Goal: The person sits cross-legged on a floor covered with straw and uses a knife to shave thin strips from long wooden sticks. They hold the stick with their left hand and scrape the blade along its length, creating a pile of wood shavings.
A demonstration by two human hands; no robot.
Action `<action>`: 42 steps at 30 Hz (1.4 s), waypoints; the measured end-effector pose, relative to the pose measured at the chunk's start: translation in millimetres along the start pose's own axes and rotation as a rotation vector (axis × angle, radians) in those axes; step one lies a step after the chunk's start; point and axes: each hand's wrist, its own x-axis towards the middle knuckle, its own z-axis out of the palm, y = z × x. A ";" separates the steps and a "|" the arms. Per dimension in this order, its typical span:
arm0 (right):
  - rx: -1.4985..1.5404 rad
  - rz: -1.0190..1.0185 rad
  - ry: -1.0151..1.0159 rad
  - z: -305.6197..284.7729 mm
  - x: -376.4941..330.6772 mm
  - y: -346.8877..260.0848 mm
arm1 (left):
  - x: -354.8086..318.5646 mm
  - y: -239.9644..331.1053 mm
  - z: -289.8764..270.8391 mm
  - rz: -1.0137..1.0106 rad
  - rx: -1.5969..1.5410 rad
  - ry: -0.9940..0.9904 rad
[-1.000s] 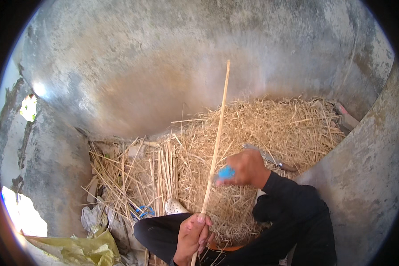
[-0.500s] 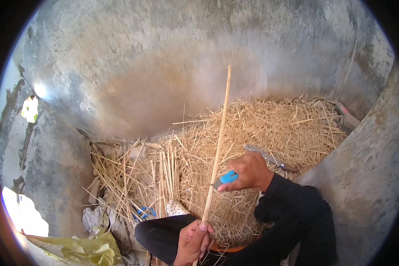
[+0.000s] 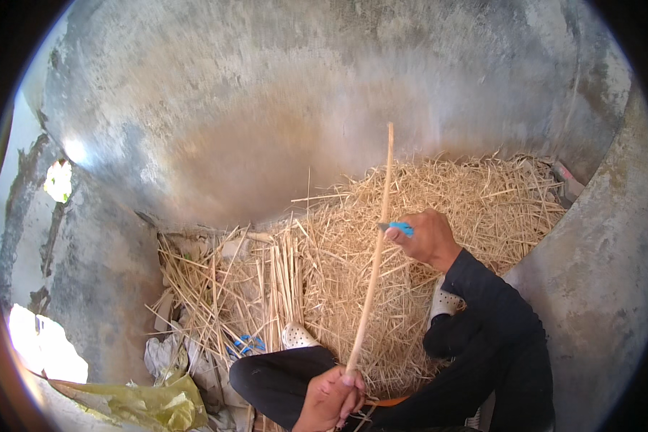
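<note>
My left hand [image 3: 330,398] is closed around the lower end of a long pale bamboo strip [image 3: 371,295], low in the view near my lap. The strip slants up and slightly right, its far tip in front of the wall. In my right hand [image 3: 432,237] is a small knife with a blue handle [image 3: 402,229]. Its short grey blade touches the strip above the middle. Most of the handle is hidden by my fingers.
Beneath my hands spreads a heap of shavings [image 3: 475,194]. Split strips [image 3: 286,281] lie to its left, near a yellow-green plastic sheet [image 3: 147,407]. Concrete walls [image 3: 252,108] curve around. My black-trousered legs [image 3: 277,378] and pale clogs [image 3: 297,335] flank the near shavings.
My right hand and the blue-handled knife have moved farther up along the strip. The strip's tip has shifted right and a little lower. A wooden-handled blade on the shavings is now out of sight.
</note>
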 end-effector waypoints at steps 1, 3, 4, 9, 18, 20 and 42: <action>-0.018 0.010 -0.033 1.5 0.0 8.4 | -0.7 -2.8 -0.5 0.011 -0.035 -0.023; 0.095 -0.117 -0.078 -1.7 -13.2 -17.3 | -5.9 1.9 -4.4 -0.038 -0.034 -0.032; 0.149 -0.177 -0.102 -0.9 -23.9 -28.7 | -6.9 3.2 -4.8 -0.066 -0.034 -0.038; 0.052 0.184 -0.047 5.1 8.1 28.9 | -23.6 2.1 0.1 -0.063 0.075 -0.066; 0.105 -0.247 -0.078 15.6 -36.3 -37.7 | -9.9 14.9 -9.3 -0.032 0.073 0.009; 0.069 -0.147 -0.102 9.5 -33.1 -34.7 | -13.2 13.1 -9.9 -0.023 0.090 -0.040; -0.032 -0.120 -0.025 16.3 -16.1 -8.3 | -6.1 -21.4 -20.9 -0.039 -0.439 -0.187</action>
